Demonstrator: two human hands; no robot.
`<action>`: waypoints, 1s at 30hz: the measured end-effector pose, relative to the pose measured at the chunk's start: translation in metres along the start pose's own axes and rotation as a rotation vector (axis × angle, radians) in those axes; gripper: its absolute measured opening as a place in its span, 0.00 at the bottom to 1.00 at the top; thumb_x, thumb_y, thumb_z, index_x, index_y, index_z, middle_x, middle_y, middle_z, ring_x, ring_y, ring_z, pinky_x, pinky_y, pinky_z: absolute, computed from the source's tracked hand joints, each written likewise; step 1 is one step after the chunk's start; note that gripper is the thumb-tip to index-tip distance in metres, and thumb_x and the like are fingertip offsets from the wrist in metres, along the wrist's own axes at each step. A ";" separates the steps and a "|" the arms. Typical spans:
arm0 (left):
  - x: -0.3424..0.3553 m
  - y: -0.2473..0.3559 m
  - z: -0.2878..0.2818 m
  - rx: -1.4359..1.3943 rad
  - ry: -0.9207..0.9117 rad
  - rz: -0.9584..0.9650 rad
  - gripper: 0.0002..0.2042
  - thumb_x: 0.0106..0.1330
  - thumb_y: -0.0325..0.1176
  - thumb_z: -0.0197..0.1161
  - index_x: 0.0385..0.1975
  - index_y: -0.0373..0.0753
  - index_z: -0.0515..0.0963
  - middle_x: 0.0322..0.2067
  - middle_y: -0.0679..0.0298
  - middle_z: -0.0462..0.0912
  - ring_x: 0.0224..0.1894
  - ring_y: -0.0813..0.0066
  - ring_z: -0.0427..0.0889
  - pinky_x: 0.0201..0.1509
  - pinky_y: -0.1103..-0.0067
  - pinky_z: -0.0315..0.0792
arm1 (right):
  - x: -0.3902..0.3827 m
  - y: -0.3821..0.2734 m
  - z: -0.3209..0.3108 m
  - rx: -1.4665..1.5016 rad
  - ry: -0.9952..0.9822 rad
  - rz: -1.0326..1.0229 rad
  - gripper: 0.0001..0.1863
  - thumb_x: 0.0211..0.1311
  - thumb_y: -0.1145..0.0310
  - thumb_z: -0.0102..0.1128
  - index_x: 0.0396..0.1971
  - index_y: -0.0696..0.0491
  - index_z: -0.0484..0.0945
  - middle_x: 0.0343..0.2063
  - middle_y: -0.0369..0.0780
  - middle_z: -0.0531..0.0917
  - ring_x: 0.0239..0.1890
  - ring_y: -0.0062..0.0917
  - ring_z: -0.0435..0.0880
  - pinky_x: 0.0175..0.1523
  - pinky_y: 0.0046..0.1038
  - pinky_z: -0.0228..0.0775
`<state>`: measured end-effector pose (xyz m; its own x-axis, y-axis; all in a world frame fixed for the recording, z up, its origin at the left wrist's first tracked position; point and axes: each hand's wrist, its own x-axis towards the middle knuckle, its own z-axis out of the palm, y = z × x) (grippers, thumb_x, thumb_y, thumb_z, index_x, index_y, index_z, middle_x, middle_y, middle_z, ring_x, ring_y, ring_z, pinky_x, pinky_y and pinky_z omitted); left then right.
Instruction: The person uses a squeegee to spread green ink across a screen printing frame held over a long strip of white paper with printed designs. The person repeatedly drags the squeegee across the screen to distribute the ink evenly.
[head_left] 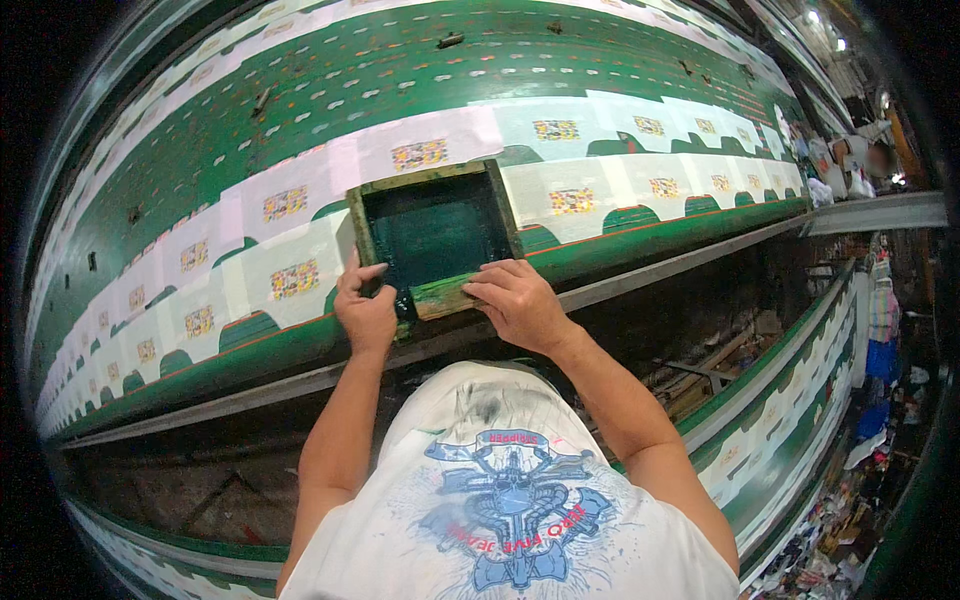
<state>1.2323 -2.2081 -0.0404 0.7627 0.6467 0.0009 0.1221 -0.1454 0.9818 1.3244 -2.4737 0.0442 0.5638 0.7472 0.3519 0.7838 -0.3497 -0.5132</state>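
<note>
A wooden screen-printing frame (pixel 508 205) lies over the light fabric pieces at the near edge of a long green table. Dark teal-black ink or mesh (pixel 435 225) fills its inside, and its near bar looks smeared with green. My left hand (pixel 366 308) is closed on the frame's near left corner. On the near right corner, my right hand (pixel 515 302) grips the bar with bent fingers on top; its thumb is mostly hidden. White fabric pieces (pixel 335 240) with small multicoloured prints lie on both sides of the frame.
The green table (pixel 330 100) carries rows of cut fabric pieces (pixel 555 130) and small dark metal clips (pixel 451 41). A metal rail (pixel 640 285) runs along its near edge. Another green table (pixel 790 415) with fabric stands behind me at right, and scattered scraps (pixel 830 530) cover the floor beside it.
</note>
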 end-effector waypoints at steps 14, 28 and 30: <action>-0.031 0.014 0.208 -0.043 0.014 0.184 0.11 0.57 0.17 0.69 0.39 0.36 0.89 0.78 0.38 0.75 0.79 0.49 0.75 0.82 0.62 0.65 | -0.099 0.138 -0.113 0.034 0.171 0.107 0.18 0.59 0.84 0.71 0.50 0.55 0.90 0.50 0.44 0.91 0.56 0.45 0.88 0.63 0.46 0.80; -0.050 0.024 0.257 -0.169 0.005 -0.087 0.13 0.55 0.12 0.69 0.40 0.30 0.88 0.80 0.34 0.69 0.77 0.57 0.78 0.76 0.70 0.71 | -0.119 0.205 -0.164 0.217 0.119 -0.017 0.19 0.58 0.85 0.71 0.50 0.56 0.89 0.48 0.45 0.91 0.51 0.44 0.90 0.57 0.45 0.83; -0.050 0.021 0.258 -0.212 0.024 -0.052 0.13 0.55 0.12 0.70 0.40 0.30 0.88 0.80 0.34 0.69 0.75 0.60 0.80 0.73 0.72 0.74 | -0.117 0.208 -0.163 0.241 0.119 -0.034 0.19 0.58 0.85 0.70 0.50 0.56 0.89 0.47 0.44 0.91 0.51 0.44 0.90 0.57 0.45 0.83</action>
<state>1.3602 -2.4368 -0.0692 0.7435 0.6670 -0.0483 0.0221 0.0477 0.9986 1.4637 -2.7265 0.0242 0.5763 0.6796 0.4539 0.7261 -0.1707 -0.6661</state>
